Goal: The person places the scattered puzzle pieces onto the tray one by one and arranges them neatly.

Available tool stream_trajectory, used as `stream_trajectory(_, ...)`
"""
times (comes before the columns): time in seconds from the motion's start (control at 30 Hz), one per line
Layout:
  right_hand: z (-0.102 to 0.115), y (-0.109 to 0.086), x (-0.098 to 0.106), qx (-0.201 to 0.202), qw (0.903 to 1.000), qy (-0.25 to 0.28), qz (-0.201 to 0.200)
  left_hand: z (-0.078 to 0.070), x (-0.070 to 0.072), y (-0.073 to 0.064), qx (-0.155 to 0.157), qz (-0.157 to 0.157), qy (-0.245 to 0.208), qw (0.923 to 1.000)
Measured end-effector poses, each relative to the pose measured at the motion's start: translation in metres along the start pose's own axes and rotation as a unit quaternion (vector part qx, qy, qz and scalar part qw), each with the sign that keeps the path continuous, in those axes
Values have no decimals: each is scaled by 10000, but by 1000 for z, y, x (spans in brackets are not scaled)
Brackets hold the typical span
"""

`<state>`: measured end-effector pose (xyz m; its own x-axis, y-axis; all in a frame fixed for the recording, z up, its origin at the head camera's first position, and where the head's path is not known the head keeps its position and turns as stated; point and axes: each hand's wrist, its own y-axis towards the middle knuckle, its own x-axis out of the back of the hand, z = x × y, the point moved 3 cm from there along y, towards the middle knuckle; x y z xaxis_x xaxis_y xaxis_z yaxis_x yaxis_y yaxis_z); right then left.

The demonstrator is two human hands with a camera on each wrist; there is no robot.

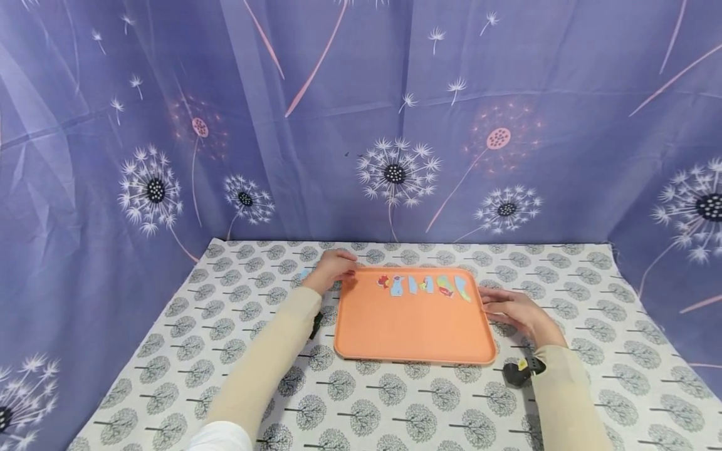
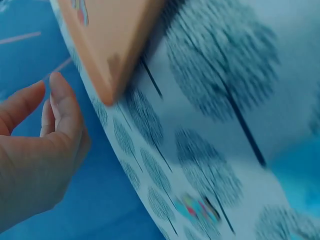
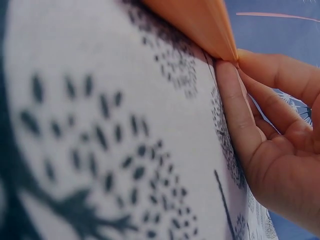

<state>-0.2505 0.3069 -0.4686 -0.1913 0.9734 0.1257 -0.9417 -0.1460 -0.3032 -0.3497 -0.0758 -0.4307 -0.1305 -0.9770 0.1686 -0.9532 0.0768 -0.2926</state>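
An orange tray [image 1: 414,329] lies on the cloth before me, its far rim lined with several small flat cut-out pieces [image 1: 429,285] in light blue, red, green and yellow. Near the tray's far left corner is my left hand [image 1: 334,268]; in the left wrist view, that hand [image 2: 47,145] has its fingers loosely bent with nothing between them, apart from the tray corner [image 2: 107,90]. At the right rim, my right hand [image 1: 516,310] pinches the tray's edge [image 3: 220,37] between thumb and fingertips in the right wrist view.
A tree-print cloth [image 1: 338,407] covers the table. Left of the left hand lies a light blue piece [image 1: 304,274]; the left wrist view shows a blurred colourful piece [image 2: 197,207] on the cloth. A purple dandelion-print curtain [image 1: 338,125] stands behind and at both sides.
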Motion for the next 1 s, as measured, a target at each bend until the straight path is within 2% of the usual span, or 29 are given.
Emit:
stream_trajectory(0.13, -1, 0, 0, 14, 10000, 60, 24, 1, 28, -4, 103, -99, -267, 9995)
stream_trajectory(0.23, -1, 0, 1, 18, 10000, 4, 40, 1, 49, -7, 60, -276, -290, 9992)
stream_trajectory(0.37, -1, 0, 2, -31, 10000, -17, -6, 6, 73, -10, -42, -466, -92, 9989)
stream_trajectory(0.53, -1, 0, 2, -55, 9999, 87, -52, 20, 95, -10, 49, -534, 69, 9985)
stream_trajectory(0.73, -1, 0, 2, 79, 9999, 109, 73, 35, 109, -10, 227, -560, 154, 9981)
stream_trajectory(1.0, -3, 3, 3, 175, 9996, 165, 146, 46, 112, -12, 574, -195, 639, 9961)
